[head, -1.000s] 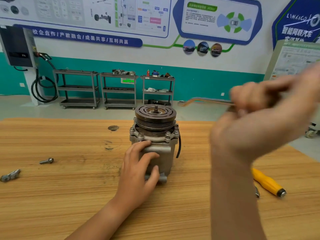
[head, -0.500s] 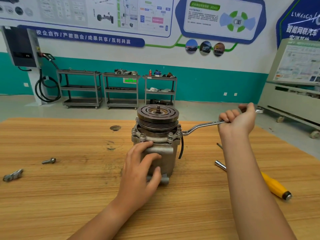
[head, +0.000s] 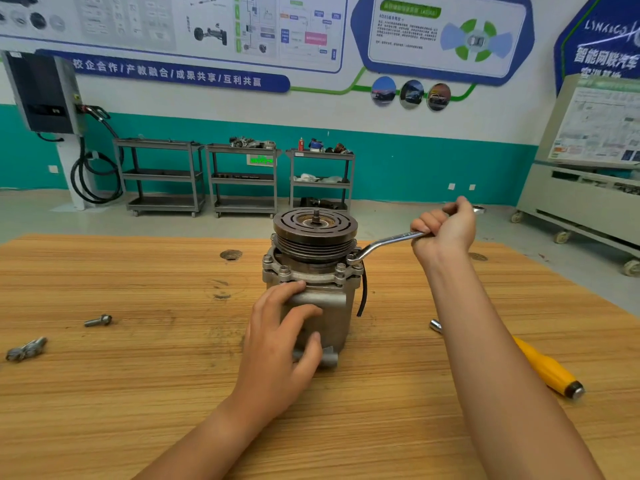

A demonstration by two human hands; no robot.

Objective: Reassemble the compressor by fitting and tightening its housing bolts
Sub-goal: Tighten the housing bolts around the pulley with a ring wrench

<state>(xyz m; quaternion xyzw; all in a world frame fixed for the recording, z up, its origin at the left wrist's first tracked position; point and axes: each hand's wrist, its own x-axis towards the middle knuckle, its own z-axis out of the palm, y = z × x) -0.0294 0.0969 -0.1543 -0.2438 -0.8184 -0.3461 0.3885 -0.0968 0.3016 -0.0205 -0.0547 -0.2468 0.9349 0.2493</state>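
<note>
— What lies at the far left of the wooden counter [head: 104, 393]?

— A small grey metal bracket piece [head: 26, 348] at the left edge, and just right of it a loose silver bolt [head: 98, 320], lying on its side.

— And the middle of the frame?

— The grey cast-metal compressor with a dark grooved pulley on top [head: 313, 271] stands upright on the counter. The left hand [head: 282, 344] is spread against its near side, fingers pressing the housing.

— The right?

— The right hand [head: 445, 232] is clenched around the handle of a silver offset ring wrench [head: 381, 244], whose ring sits on a flange bolt [head: 354, 258] at the compressor's right rim. Lower right, a yellow-handled screwdriver [head: 545, 370] lies partly behind the forearm.
</note>
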